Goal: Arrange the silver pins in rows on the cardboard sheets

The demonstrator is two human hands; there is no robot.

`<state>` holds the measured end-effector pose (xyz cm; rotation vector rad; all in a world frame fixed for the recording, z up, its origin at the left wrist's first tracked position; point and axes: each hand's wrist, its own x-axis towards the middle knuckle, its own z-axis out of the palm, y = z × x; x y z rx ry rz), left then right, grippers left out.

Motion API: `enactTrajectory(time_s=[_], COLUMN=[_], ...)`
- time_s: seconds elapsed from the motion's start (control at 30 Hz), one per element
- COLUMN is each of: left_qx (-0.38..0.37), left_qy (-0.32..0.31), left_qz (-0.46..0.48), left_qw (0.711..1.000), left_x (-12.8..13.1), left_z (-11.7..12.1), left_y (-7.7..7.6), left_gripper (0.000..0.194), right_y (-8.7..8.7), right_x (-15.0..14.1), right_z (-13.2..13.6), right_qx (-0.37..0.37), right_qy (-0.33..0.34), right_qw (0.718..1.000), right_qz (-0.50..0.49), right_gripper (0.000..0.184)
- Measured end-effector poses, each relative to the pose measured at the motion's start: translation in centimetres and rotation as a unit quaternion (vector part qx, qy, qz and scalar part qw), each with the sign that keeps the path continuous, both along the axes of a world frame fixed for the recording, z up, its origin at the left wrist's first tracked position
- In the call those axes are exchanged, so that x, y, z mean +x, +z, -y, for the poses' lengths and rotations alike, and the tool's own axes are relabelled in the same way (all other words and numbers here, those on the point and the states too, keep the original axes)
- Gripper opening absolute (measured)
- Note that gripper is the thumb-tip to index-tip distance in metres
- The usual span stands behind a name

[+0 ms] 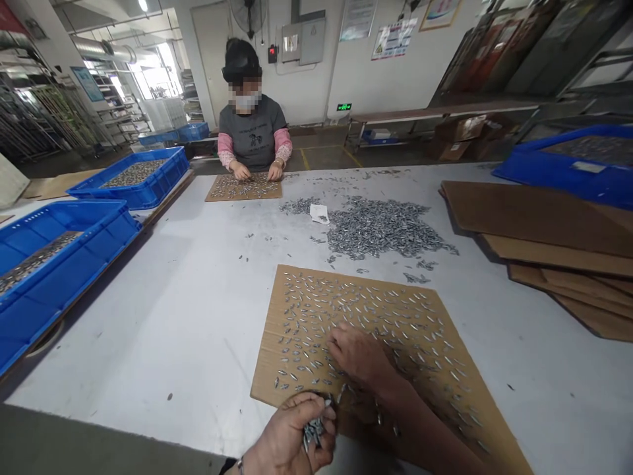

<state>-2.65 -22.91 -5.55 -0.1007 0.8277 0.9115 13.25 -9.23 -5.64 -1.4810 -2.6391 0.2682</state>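
My left hand (pixel 281 435), low in the view at the cardboard's near edge, is curled around a handful of small grey metal pieces (pixel 312 432). A brown cardboard sheet (pixel 271 349) lies flat on the table, with many slim, pointed silvery pieces spread over it in loose rows. Over the middle of this sheet, my right hand (pixel 357 353) points its closed fingertips down at the surface. Whatever those fingertips hold, if anything, is hidden. My right forearm covers part of the sheet's near side.
A large heap of the same pieces (pixel 383 227) lies beyond the sheet, beside a white scrap (pixel 319 214). Blue trays (pixel 64 218) stand left; stacked cardboard (pixel 539 218) and another blue tray (pixel 524 161) stand right. Across the white table (pixel 148 316), a co-worker (pixel 253 132) handles another covered sheet.
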Motion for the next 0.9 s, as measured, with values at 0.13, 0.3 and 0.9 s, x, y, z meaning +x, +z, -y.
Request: enactTrajectory(time_s=[0.13, 0.3, 0.9], left_qx=[-0.002, -0.010, 0.044], left_qy=[0.004, 0.013, -0.084], left_qz=[0.005, 0.009, -0.001], left_qw=[1.000, 1.000, 0.995], left_x=[0.1, 0.1, 1.1], left_z=[-0.1, -0.2, -0.6], left_y=[-0.3, -0.3, 0.1], left_gripper=[0.044, 0.040, 0.046], right_y=[0.1, 2.3, 2.3], right_x=[-0.4, 0.9, 2.1], right_z=[-0.1, 1.1, -0.2], right_qx=[-0.017, -0.095, -0.066], right_qy=[-0.030, -0.036, -0.028], right_qw=[0.999, 0.988, 0.993], right_qz=[-0.002, -0.114, -0.090], right_gripper=[0.027, 0.032, 0.029])
